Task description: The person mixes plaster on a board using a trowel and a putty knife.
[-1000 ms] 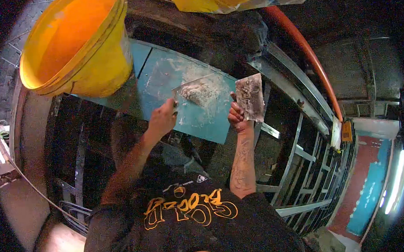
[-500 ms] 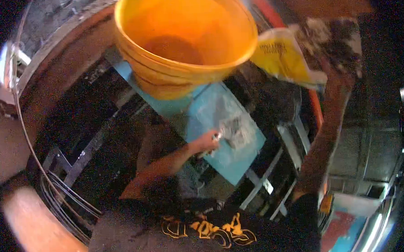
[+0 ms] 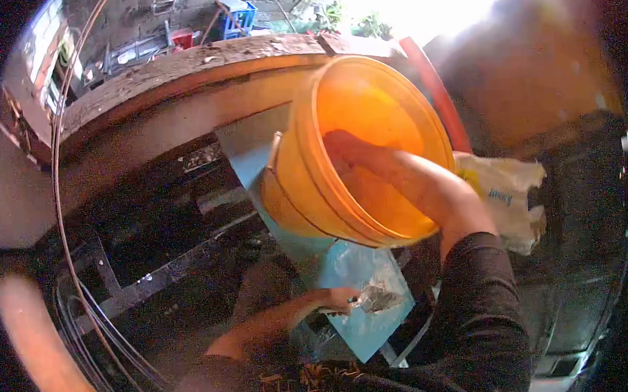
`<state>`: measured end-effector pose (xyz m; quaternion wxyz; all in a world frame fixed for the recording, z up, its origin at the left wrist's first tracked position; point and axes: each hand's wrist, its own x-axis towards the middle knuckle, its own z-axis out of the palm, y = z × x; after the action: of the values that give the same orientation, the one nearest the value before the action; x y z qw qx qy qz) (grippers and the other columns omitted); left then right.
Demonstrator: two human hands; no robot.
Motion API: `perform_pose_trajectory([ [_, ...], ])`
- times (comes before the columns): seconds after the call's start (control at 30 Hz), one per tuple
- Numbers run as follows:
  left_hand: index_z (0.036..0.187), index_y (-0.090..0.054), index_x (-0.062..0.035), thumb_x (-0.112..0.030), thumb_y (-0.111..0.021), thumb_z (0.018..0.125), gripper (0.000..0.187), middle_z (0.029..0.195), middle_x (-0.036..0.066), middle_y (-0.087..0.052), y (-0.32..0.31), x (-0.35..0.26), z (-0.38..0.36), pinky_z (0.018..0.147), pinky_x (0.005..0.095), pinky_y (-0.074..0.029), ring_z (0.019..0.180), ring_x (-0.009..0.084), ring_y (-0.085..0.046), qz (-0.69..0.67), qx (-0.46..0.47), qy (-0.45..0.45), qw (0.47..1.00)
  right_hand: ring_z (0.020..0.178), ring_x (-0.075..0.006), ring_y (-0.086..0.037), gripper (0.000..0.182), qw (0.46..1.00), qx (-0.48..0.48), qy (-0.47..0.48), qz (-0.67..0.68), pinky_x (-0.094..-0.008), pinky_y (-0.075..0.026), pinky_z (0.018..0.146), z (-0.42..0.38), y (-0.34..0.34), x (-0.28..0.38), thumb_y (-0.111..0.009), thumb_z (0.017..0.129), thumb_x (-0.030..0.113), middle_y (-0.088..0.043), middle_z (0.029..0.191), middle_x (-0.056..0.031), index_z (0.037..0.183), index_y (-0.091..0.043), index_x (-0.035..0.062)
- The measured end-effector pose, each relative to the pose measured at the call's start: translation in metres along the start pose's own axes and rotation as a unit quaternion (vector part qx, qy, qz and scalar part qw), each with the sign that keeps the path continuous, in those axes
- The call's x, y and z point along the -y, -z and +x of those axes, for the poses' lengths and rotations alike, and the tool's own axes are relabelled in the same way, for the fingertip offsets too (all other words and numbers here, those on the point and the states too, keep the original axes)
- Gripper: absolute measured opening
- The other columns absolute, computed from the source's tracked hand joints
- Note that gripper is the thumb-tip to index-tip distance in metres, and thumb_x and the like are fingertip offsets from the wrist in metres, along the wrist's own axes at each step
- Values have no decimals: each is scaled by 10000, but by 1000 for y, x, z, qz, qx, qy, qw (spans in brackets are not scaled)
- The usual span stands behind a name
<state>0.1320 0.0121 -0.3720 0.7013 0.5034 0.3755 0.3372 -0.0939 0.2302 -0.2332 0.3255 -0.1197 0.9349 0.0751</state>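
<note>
My left hand is closed around what looks like a putty knife, whose blade and the grey-white smear around it are hard to separate. That tool lies over a light blue board streaked with whitish material. Beyond it stands an orange-yellow bucket, its mouth facing up and toward the right. My right arm reaches over the rim, with my right hand inside near the far left wall. Shade and glow in the bucket hide my right fingers. Behind the bucket's right side is a torn paper bag with printed lettering.
A dusty wooden ledge curves across the back. A red pipe slants behind the bucket. Thin cables run down the left side. Dark metal bars lie below. Farther off is a blue crate.
My right hand has moved from beside the bag into the bucket. The view has shifted upward, so the bucket appears lower and further right. My left hand stays on the tool over the board.
</note>
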Motion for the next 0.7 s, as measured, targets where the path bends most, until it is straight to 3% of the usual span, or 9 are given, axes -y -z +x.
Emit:
perform_pose_trajectory([
  [0.07,1228,-470,-159,-91,-656,668,594,701,78,-556,3,5,5,425,307,-473,494,158,-549,-20,2,18,1000,824,-301,-645,332,1000,9,-13,9,-410,-509,694,-5,-13,0,-539,781,220,-650,977,-144,1086,-600,103],
  [0.2,1348,-382,-201,-81,-637,671,733,683,61,-546,9,-12,-6,433,309,-478,516,155,-548,-26,8,-7,1000,821,-301,-644,324,999,7,-33,20,-410,-508,695,-11,-22,3,-542,781,226,-652,972,-143,1074,-603,101],
  [0.3,1131,-438,-76,-99,-666,718,472,738,113,-586,8,-7,-3,467,356,-486,579,192,-608,49,-18,-77,996,820,-300,-644,318,999,-2,-43,24,-410,-508,696,-6,-24,5,-545,781,230,-653,968,-143,1065,-605,100],
  [0.4,1135,-438,-72,-105,-678,711,488,765,132,-578,8,-6,1,476,357,-493,616,202,-621,28,7,-39,999,818,-300,-644,312,998,-15,-48,24,-410,-507,697,2,-20,7,-547,781,234,-654,965,-143,1056,-607,99],
  [0.5,1147,-432,-66,-100,-667,706,501,779,147,-575,2,32,28,468,357,-491,615,209,-619,115,-35,-92,988,816,-299,-643,306,998,-30,-57,21,-410,-507,699,18,-7,7,-550,781,238,-655,961,-143,1047,-610,97],
  [0.6,1127,-425,-55,-98,-643,697,484,756,138,-561,4,6,9,453,362,-481,585,206,-600,38,-1,-35,999,814,-298,-643,301,997,-42,-68,21,-410,-507,700,30,5,8,-552,781,241,-656,958,-143,1038,-612,96],
  [0.7,1152,-417,-37,-84,-623,697,501,769,125,-542,5,-5,0,446,365,-470,557,202,-576,61,5,-36,997,812,-298,-643,296,996,-45,-74,25,-410,-506,701,25,3,9,-555,781,245,-657,954,-142,1029,-614,95],
])
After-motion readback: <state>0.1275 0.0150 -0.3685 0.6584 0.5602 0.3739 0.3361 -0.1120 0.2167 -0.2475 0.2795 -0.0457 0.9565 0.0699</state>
